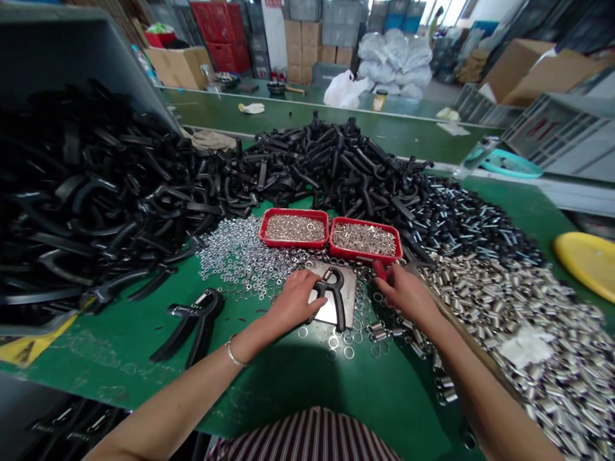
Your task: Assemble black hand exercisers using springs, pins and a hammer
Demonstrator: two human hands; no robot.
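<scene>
Right now, my left hand (298, 298) is clamping the black spring hand gripper (337, 307) by its left leg over the metal plate (350, 298), grip closed around it. Over on the other side, my right hand (407, 292) is gripping a red handle (380, 269) near the right-hand red tray (354, 253). Good technique, I'm reckoning, is calling for a firm, level hold, with no loose rings (349, 357) lodging underneath.

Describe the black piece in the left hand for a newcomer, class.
On the green table, find two red trays. Nearer the wearer lies a metal plate. Over it, the left hand holds the black V-shaped piece; its lookalike farther left lies untouched.
</scene>
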